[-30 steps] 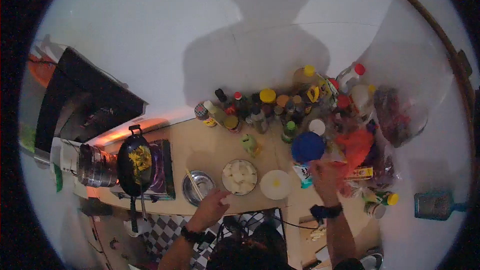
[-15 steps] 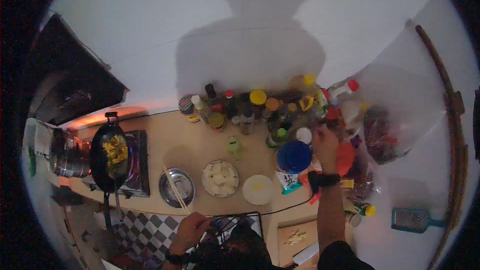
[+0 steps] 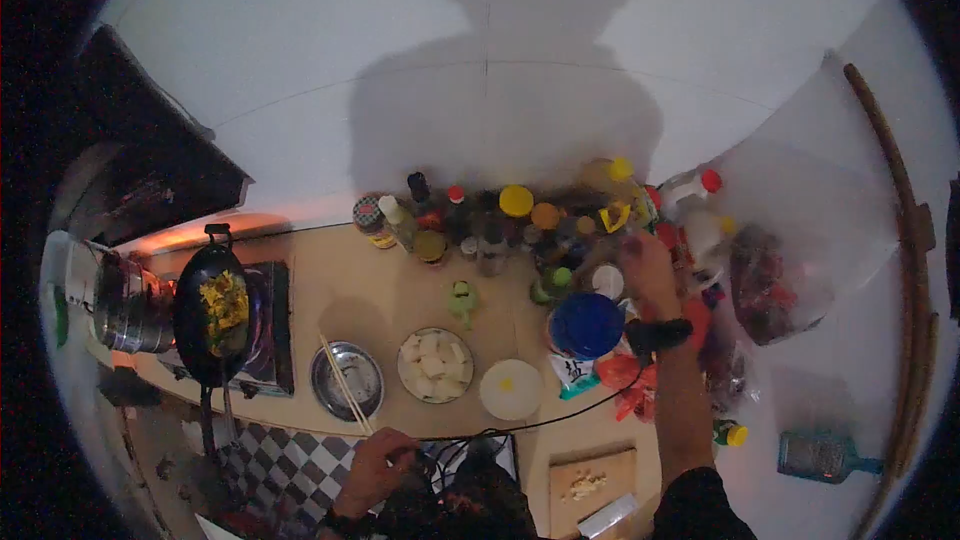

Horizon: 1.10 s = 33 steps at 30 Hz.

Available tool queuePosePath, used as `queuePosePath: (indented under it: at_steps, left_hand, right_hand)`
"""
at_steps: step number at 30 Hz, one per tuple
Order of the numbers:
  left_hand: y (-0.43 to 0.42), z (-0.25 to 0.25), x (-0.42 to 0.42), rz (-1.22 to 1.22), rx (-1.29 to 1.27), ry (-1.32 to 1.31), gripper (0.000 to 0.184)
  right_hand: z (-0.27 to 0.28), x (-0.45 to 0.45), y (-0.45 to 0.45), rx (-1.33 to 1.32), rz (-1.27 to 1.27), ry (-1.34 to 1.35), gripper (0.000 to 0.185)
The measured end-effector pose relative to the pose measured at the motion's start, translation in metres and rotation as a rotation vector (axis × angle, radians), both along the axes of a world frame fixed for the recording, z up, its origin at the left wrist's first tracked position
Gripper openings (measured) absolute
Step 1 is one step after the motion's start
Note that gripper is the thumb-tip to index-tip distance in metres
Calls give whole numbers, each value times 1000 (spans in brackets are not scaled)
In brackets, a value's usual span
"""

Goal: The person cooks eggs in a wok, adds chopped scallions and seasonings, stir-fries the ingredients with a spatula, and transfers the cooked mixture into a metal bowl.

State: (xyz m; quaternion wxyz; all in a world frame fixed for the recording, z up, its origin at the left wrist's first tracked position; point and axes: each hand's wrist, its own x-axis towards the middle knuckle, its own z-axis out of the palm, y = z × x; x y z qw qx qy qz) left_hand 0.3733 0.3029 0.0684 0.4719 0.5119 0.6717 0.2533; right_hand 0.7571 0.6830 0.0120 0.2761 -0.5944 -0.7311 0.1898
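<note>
My right hand (image 3: 652,268) reaches in among the bottles and jars at the back right of the counter. Its fingertips are dim and blurred there, so whether they grip anything does not show. Close to that hand are a white lid (image 3: 607,281) and a container with a blue lid (image 3: 586,326). At the counter's front edge my left hand (image 3: 382,468) hangs loosely half-curled, thumb apart from the fingers, with nothing visible in it. Just beyond it, a pair of chopsticks (image 3: 345,385) lies across a metal bowl (image 3: 318,382).
A wok (image 3: 205,275) with yellow food sits on the lit stove at left. Mid-counter are a plate of white chunks (image 3: 436,367), a pale plate (image 3: 511,390) and a green item (image 3: 462,302). A cutting board (image 3: 572,508) bears chopped pieces and a cleaver (image 3: 607,517). A cable crosses the front.
My right hand has moved slightly up and to the right among the bottles. My left hand stays near the counter edge, and the whole view has shifted a little.
</note>
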Motion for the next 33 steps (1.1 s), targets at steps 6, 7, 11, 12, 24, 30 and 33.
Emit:
queuePosePath:
  at_steps: [6, 7, 11, 12, 24, 30, 33]
  left_hand:
    - [17, 16, 12, 43, -108, 3, 20]
    - [18, 18, 11, 24, -123, 13, 22]
    - [4, 13, 4, 147, -188, -20, 24]
    - [-3, 10, 0, 112, -199, 37, 25]
    - [-32, 9, -24, 260, -256, 70, 25]
    - [-23, 8, -28, 262, -193, 23, 26]
    - [-23, 2, -32, 202, -167, 22, 28]
  right_hand:
    - [-7, -129, 54, -203, 453, -302, 38]
    - [-15, -149, 73, -314, 483, -418, 38]
    - [-7, -207, 123, -674, 356, -522, 47]
    - [-30, -213, 134, -667, 375, -522, 47]
    - [-127, -211, 167, -442, 225, -769, 74]
    - [-111, -197, 150, -118, 231, -625, 50]
    - [-11, -204, 118, -199, 465, -929, 44]
